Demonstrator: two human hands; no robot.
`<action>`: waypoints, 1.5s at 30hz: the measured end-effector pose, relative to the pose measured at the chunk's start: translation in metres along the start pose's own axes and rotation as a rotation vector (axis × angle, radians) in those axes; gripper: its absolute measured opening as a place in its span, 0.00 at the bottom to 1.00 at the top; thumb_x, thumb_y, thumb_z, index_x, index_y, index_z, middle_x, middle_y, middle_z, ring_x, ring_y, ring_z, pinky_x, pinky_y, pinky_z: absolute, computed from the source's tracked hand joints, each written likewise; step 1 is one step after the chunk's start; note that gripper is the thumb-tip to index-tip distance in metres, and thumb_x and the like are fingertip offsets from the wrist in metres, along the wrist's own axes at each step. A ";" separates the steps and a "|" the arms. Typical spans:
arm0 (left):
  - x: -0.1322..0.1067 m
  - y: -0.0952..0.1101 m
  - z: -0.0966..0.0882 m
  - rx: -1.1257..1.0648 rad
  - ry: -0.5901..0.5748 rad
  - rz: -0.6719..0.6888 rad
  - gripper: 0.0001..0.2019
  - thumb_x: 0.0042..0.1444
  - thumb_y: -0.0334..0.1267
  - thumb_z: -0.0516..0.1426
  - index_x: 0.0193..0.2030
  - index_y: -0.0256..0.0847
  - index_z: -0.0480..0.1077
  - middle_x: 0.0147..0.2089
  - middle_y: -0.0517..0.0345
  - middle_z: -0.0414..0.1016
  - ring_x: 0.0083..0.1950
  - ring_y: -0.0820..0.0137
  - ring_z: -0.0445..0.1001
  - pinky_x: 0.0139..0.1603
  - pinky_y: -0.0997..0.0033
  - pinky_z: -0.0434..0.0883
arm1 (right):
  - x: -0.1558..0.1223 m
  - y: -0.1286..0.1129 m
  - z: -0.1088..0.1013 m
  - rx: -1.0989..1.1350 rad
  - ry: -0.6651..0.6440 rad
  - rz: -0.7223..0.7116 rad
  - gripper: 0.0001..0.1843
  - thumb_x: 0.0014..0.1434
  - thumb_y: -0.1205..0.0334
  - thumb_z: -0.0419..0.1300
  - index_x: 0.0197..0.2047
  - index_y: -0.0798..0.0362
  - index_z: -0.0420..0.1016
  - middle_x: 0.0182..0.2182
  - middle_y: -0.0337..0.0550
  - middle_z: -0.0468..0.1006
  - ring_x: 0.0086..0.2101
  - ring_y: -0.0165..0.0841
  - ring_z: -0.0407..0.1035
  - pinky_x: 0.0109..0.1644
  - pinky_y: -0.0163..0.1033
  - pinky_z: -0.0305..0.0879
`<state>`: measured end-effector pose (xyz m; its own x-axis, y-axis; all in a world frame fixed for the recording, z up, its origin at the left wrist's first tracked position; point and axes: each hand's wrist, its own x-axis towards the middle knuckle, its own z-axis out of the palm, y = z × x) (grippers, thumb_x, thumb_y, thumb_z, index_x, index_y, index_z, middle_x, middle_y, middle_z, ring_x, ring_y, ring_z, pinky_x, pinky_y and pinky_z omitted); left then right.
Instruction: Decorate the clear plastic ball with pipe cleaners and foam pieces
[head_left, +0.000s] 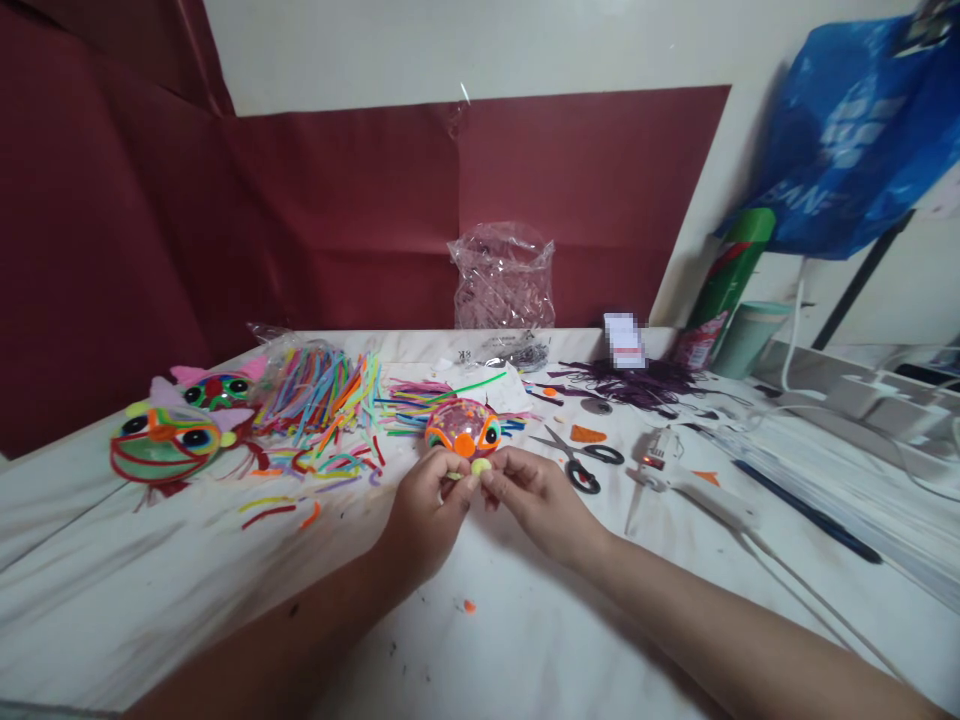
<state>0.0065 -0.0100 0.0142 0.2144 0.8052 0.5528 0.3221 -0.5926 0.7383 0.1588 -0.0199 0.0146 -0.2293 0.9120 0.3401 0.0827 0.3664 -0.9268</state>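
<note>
Yellow piece (481, 466) — pinch-tight, both hands (437, 505) (541, 497)

A white-lettered blue plastic bag (847, 150) hung at the upper right, above a pale green cup (750, 338). Dark red sheeting (345, 220) covered part of the white wall (555, 45) behind a clear plastic bag (504, 280).

Room to pass lies over the near desk (517, 640) between the forearms (667, 600); scissors (574, 452) and a glue gun (709, 495) obstruct the right, pipe-cleaner cuttings (330, 464) the left, a decorated ball (463, 425) straight ahead.
</note>
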 end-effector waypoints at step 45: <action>0.007 0.004 -0.003 -0.197 0.006 -0.313 0.09 0.45 0.41 0.58 0.22 0.36 0.71 0.18 0.65 0.63 0.22 0.77 0.59 0.24 0.77 0.58 | 0.009 -0.005 -0.013 -0.094 0.093 0.035 0.18 0.55 0.49 0.55 0.23 0.53 0.62 0.17 0.33 0.63 0.19 0.25 0.53 0.23 0.32 0.50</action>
<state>0.0069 -0.0064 0.0219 0.1281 0.9483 0.2905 0.1875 -0.3108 0.9318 0.1687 -0.0115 0.0238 -0.1345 0.9360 0.3254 0.1805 0.3461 -0.9207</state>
